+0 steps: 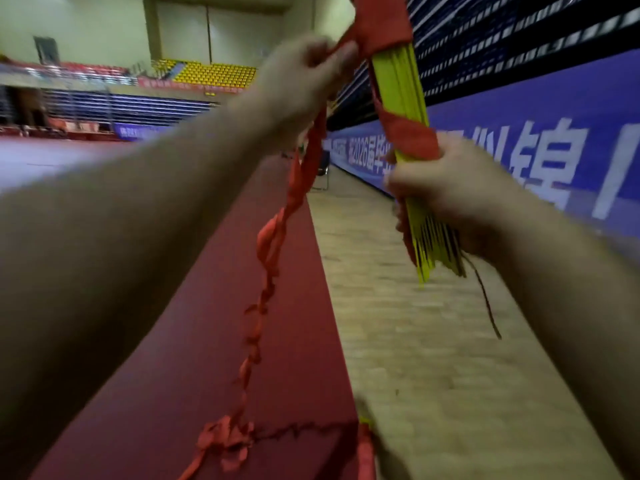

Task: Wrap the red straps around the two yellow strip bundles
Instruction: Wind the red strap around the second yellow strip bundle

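Observation:
My right hand (446, 195) grips a bundle of yellow strips (401, 84) near its lower end and holds it upright in front of me. A red strap (408, 136) is wound around the bundle just above that hand and again near the top of the frame. My left hand (304, 81) pinches the loose part of the same red strap to the left of the bundle. From it the strap hangs down twisted and piles up on the red mat (225, 441). A second yellow and red piece (365, 441) lies at the mat's edge, blurred.
A dark red mat (173, 375) runs along a pale wooden floor (433, 341). A blue banner wall with white lettering (554, 133) lines the right side. Stadium seating (214, 76) and a chair (322, 174) stand far off.

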